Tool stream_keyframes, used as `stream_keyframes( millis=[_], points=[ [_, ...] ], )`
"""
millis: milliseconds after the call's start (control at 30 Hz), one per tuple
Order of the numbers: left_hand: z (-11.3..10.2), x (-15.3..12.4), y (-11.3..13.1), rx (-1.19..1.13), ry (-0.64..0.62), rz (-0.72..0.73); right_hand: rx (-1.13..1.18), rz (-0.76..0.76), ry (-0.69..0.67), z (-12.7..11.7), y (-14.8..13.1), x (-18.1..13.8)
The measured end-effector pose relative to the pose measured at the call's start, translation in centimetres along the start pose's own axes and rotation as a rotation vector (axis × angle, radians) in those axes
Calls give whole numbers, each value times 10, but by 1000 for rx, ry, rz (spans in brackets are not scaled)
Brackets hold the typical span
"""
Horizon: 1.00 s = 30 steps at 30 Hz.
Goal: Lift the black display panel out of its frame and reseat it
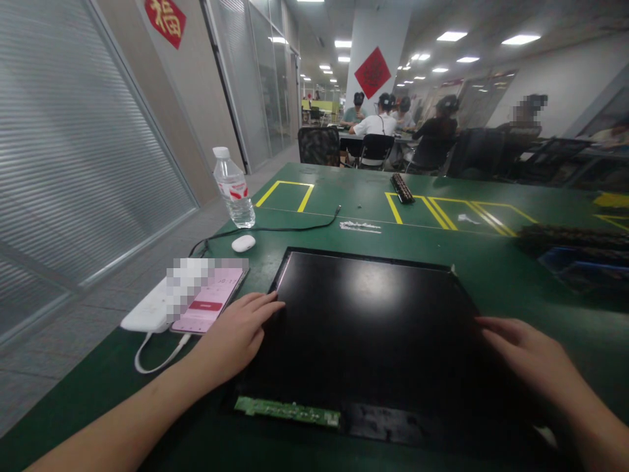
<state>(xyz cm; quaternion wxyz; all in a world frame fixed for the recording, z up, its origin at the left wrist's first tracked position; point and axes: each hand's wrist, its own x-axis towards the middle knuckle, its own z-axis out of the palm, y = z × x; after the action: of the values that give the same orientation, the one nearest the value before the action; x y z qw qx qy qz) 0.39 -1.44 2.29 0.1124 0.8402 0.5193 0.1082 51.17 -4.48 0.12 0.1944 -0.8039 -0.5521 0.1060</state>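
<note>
A black LCD screen panel (363,328) lies flat on the green table in front of me, glossy side up, with a ceiling light mirrored in it. Along its near edge runs a narrow green circuit board (287,412), and dark strip beside that. My left hand (246,331) grips the panel's left edge, fingertips over the rim and the thumb lower down. On the opposite side, my right hand (528,347) holds the right edge with its fingers against the rim. The undersides of both grips are hidden.
Left of the panel are a white power bank (152,301), a cabled phone (211,308), a white earbud case (244,244) and a water bottle (233,190). A dark ridged strip (402,189) lies beyond; dark parts (580,262) sit right. Several people sit behind.
</note>
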Motion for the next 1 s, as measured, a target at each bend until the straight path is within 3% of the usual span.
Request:
stream_keyframes(
  millis=[733,1000],
  points=[
    [6,1,-7,-108,52,17,7,-45,26,15,15,5],
    [28,-3,-23,-51,166,-10,42,-67,36,17,16,5]
  ],
)
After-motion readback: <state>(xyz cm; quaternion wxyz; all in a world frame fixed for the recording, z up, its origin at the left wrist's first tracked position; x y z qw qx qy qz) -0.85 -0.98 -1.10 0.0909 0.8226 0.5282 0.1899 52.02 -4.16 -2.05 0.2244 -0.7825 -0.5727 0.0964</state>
